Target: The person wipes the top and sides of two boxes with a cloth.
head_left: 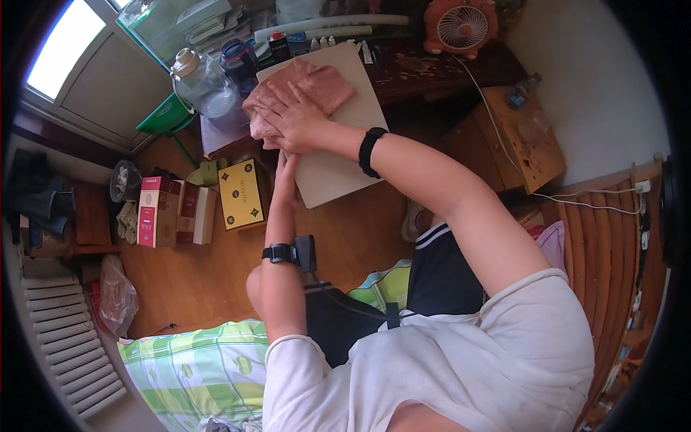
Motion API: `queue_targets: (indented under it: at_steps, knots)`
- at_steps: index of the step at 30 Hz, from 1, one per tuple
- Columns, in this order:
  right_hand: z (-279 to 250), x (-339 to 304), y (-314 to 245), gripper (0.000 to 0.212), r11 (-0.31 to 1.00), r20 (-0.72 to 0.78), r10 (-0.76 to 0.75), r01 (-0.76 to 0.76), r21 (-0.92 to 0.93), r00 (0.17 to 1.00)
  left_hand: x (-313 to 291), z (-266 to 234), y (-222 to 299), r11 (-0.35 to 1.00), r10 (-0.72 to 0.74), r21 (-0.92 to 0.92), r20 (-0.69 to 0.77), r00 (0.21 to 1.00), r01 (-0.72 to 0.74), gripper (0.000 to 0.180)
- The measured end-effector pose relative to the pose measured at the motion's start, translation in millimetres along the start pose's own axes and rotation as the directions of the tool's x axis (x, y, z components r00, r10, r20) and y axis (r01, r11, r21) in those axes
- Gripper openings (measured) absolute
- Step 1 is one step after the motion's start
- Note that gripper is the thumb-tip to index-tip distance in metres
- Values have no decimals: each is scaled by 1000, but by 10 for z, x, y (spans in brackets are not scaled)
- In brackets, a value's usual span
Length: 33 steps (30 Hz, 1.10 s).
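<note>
A pale flat board (342, 162) lies at a slant over the dark table, its near end jutting past the table edge. Bunched on its far left part is a pinkish-brown cloth (324, 85). My right hand (294, 119) rests flat on this cloth, fingers spread, pressing it against the board. Just below it, my left hand (286, 174) is at the board's left edge and appears to grip it; some of its fingers are hidden behind the board and my right hand.
Left of the board stand a large clear jug (205, 90) and a dark bottle (239, 65). An orange fan (461, 29) is at the far right. On the floor are a yellow box (242, 194) and red-and-tan boxes (158, 212). A green chair (165, 115) stands far left.
</note>
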State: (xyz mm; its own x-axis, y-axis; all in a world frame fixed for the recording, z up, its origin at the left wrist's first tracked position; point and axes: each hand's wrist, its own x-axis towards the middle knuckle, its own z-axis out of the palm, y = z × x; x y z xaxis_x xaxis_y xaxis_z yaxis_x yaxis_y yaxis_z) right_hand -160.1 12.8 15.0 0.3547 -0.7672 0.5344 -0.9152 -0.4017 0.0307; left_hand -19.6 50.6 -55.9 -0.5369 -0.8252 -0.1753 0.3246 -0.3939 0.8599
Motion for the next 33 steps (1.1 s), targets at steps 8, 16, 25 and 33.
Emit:
queue_targets:
  at_steps: [8, 16, 25, 33]
  knots:
    - [-213, -227, 1202, 68, 931, -37, 334, -336, -140, 942, -33, 175, 129, 996, -58, 60, -23, 998, 59, 76]
    - [-122, -243, 350, 77, 938, 112, 314, -289, -192, 943, -44, 106, 121, 997, -68, 28, -39, 997, 69, 77]
    - [-225, -112, 426, 79, 997, 192, 71, -63, -52, 979, 19, -200, -185, 991, 44, 130, -87, 995, -33, 80]
    - [-181, -386, 431, 77, 933, 41, 297, -281, -225, 954, 27, 36, -169, 999, 48, 4, -43, 998, -48, 76]
